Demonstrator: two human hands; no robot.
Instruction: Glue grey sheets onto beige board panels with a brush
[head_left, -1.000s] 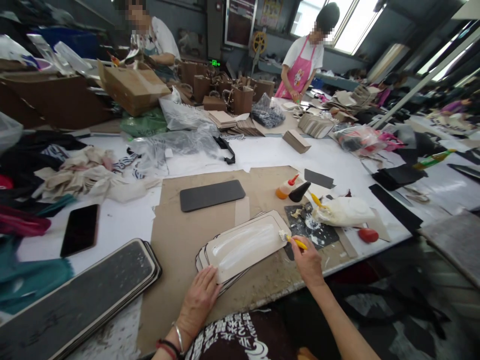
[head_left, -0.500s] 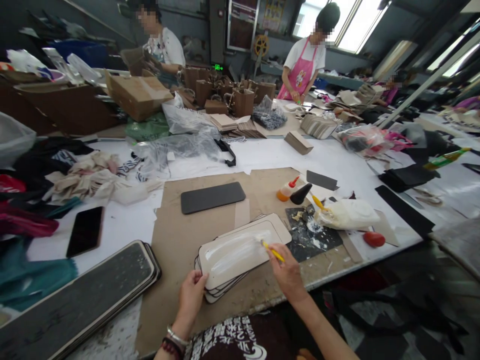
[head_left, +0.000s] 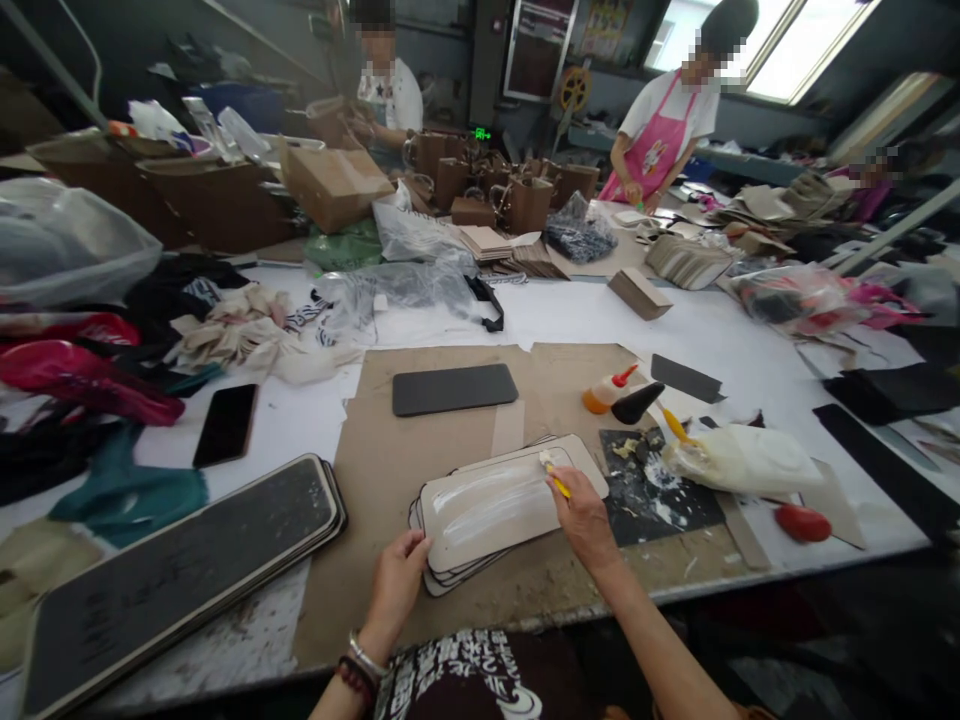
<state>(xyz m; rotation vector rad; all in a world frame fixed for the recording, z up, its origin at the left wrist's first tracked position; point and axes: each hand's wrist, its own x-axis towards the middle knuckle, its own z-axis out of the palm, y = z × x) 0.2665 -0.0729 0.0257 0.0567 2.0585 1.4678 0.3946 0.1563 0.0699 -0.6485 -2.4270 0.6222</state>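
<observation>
A stack of beige rounded panels (head_left: 495, 500) lies in front of me, edges fanned out, with white streaks of glue across the top one. My left hand (head_left: 400, 575) pinches the left end of the top panel between thumb and fingers. In my right hand (head_left: 587, 515) is a small yellow-handled glue brush (head_left: 558, 482), its whitish tip against the panel's right part. Right of the stack lies a dark board (head_left: 660, 500) smeared with white glue. A dark grey rounded panel (head_left: 455, 389) rests beyond the stack.
Cardboard (head_left: 360, 480) covers the work area. Long dark panels (head_left: 180, 580) and a phone (head_left: 226, 424) lie left. Right are an orange-filled bottle (head_left: 598, 396), a whitish plastic container (head_left: 757, 458) and a red object (head_left: 802, 521). Two people stand across the table near brown bags (head_left: 525, 203).
My right hand has moved the brush slightly along the top panel toward its far right end. My left hand keeps its place on the panel. The whole view has shifted.
</observation>
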